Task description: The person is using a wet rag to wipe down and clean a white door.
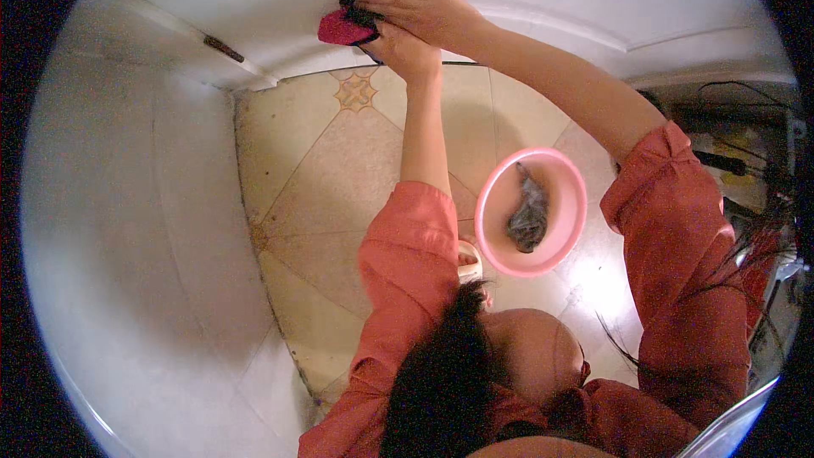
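A bright pink cloth with black edges (346, 29) is pressed against the white door panel (254, 0) at the top of the head view. My left hand (404, 48) grips this cloth from below, its fingers partly hidden by the fabric and the other hand. Above and overlapping it, my right hand (434, 17) reaches in from the right, its fingers closed over the black part of the cloth. Both arms are stretched far forward, in rolled-up red sleeves.
A pink basin (579, 203) of cloudy water with a dark grey rag (529, 212) stands on the tiled floor (331, 229). A white wall (110, 229) rises at left, with a rusty hinge (223, 48) near the corner. Dark cluttered items (721, 161) line the right.
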`<state>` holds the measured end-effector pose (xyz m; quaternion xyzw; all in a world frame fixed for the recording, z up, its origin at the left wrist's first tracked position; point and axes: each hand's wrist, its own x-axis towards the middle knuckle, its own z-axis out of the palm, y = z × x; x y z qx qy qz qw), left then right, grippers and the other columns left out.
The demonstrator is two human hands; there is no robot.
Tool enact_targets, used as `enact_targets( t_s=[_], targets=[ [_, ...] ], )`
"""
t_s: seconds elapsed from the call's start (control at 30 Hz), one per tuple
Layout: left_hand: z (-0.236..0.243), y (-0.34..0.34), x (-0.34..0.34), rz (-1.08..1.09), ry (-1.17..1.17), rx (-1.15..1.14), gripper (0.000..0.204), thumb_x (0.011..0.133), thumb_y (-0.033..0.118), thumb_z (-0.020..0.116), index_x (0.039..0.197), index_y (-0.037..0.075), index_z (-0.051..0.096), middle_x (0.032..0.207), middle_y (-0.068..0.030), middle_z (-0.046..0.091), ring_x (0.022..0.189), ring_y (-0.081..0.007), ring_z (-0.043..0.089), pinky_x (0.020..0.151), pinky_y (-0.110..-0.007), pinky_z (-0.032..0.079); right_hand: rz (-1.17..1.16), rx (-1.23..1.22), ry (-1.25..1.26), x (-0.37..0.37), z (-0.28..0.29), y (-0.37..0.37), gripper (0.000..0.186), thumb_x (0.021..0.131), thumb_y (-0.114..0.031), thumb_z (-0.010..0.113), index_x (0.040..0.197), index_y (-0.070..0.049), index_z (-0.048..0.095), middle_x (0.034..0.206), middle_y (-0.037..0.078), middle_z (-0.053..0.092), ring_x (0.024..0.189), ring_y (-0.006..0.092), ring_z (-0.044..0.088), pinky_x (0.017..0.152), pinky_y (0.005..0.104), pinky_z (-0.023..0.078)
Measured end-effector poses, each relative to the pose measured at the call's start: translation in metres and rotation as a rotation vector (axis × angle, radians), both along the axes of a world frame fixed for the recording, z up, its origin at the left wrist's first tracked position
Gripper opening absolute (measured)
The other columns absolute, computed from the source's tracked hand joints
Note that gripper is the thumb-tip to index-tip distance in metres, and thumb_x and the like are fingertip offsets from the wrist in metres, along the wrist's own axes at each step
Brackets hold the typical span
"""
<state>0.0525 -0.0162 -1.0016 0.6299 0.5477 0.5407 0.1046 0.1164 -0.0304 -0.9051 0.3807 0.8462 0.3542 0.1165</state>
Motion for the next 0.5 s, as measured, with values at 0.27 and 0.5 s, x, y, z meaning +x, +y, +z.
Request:
enact_targets(
  t_s=[0.27, 0.5],
  targets=[
    [-0.005, -0.026, 0.027, -0.199, -0.305, -0.149, 0.067, 0.077, 0.027, 0.067, 0.121, -0.012, 0.033, 0.117, -0.0296, 0.049, 0.101, -0.0424, 0.052, 0.087, -0.045, 0.040, -0.033, -0.103, 0.105, 0.017, -0.011, -0.008, 0.048, 0.083, -0.025, 0.048, 0.131, -0.020, 0.047, 0.148, -0.002, 0.026, 0.137, 0.0106, 0.022, 0.114, 0.0278, 0.016],
    [-0.052, -0.005, 0.022, -0.111, 0.097, -0.047, 0.077, 0.081, 0.034, 0.061, 0.131, -0.010, 0.025, 0.131, -0.0333, 0.034, 0.118, -0.0413, 0.039, 0.096, -0.050, 0.030, -0.209, -0.007, -0.400, -0.012, -0.024, -0.008, 0.064, 0.082, -0.030, 0.050, 0.141, -0.033, 0.024, 0.154, -0.002, 0.003, 0.141, 0.0149, 0.001, 0.116, 0.0343, 0.002]
  ],
)
